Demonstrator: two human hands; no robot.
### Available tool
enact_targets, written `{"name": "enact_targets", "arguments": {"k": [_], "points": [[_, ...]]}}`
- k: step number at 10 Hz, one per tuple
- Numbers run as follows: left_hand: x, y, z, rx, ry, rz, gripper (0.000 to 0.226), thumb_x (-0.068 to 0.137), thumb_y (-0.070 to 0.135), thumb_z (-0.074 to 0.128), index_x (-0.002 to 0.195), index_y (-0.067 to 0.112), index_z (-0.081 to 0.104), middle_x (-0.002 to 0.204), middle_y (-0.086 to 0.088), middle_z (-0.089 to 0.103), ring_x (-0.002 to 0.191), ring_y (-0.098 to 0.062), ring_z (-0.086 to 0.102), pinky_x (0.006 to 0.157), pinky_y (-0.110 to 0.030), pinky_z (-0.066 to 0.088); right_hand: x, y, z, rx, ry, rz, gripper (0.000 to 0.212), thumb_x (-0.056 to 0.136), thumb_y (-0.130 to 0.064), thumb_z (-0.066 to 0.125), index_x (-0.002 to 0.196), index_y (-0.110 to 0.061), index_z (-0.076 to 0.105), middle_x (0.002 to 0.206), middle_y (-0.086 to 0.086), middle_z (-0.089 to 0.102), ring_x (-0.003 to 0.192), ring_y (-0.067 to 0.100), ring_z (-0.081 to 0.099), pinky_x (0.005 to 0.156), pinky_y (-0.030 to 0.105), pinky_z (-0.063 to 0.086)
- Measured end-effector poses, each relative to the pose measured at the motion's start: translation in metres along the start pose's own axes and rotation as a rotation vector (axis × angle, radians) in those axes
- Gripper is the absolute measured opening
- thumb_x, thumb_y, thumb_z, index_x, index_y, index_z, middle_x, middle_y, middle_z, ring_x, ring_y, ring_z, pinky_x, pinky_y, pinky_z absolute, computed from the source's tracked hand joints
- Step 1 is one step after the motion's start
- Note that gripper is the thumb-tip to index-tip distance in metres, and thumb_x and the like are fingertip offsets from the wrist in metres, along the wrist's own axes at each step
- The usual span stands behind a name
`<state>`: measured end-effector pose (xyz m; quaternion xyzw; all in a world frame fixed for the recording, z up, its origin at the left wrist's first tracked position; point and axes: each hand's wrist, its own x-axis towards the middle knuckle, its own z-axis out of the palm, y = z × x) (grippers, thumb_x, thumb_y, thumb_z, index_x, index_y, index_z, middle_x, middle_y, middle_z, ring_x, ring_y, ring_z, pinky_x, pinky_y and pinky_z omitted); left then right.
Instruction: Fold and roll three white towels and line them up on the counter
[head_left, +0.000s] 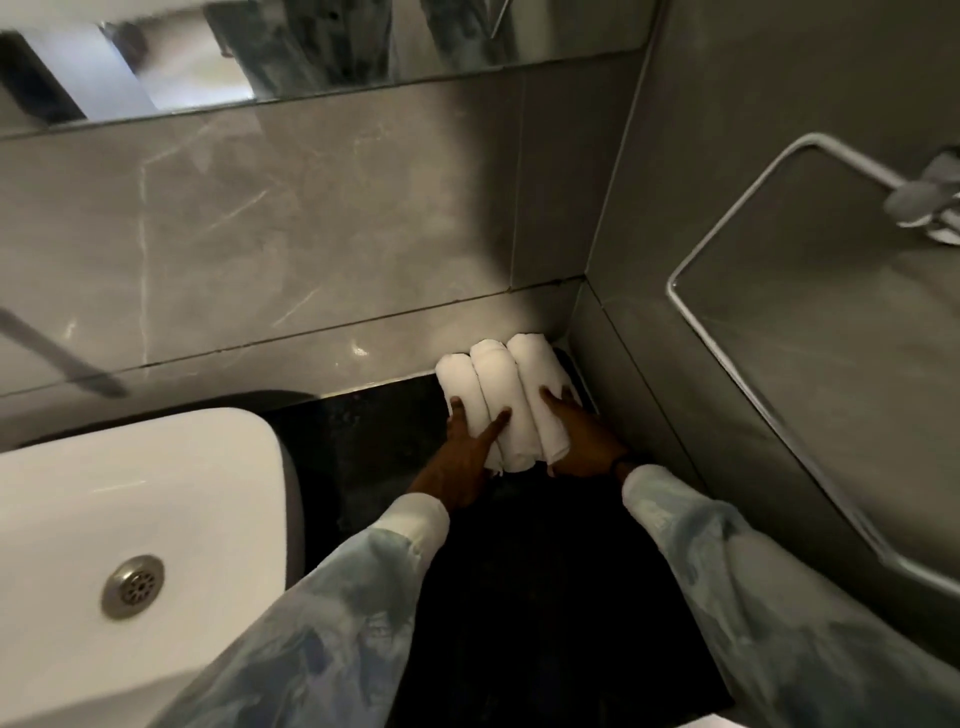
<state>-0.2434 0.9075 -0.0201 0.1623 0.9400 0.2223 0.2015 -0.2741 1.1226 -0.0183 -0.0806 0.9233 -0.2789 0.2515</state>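
Observation:
Three rolled white towels lie side by side on the black counter (374, 447), tucked into its far right corner against the grey wall: a left roll (457, 379), a middle roll (506, 400) and a right roll (535, 374). My left hand (467, 452) rests flat with spread fingers on the near ends of the left and middle rolls. My right hand (576, 441) lies against the right roll's outer side, fingers pressed on it. Neither hand is closed around a towel. The near ends of the outer rolls are partly hidden by my hands.
A white basin (156, 493) with a metal drain (132, 586) fills the left of the counter. Grey marble wall tiles rise behind and to the right. A chrome towel rail (727, 218) juts from the right wall. A mirror (311, 52) runs along the top.

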Motion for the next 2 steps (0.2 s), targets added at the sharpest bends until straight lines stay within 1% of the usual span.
{"name": "enact_targets", "arguments": {"k": [1,2], "points": [[-0.018,-0.011,-0.022,0.095,-0.059,-0.088,0.092,0.087,0.031,0.063,0.147,0.042,-0.006,0.154,-0.024,-0.021,0.141,-0.051,0.001,0.114,-0.059,0.023,-0.013,-0.022,-0.009,-0.067,0.060,0.035,0.116,0.075,-0.038,0.077,0.151,-0.029,-0.009,0.162,0.009,-0.001,0.147,0.031,0.012,0.118,0.047,0.023],[-0.054,-0.017,-0.047,0.183,0.157,-0.073,0.077,0.091,0.039,0.051,0.149,0.036,0.001,0.157,-0.023,0.000,0.141,-0.048,0.012,0.114,-0.056,0.024,-0.046,-0.056,-0.015,-0.185,0.162,0.000,0.089,0.090,-0.035,0.059,0.152,-0.028,-0.005,0.163,0.006,0.004,0.147,0.030,0.014,0.119,0.047,0.020]]}}
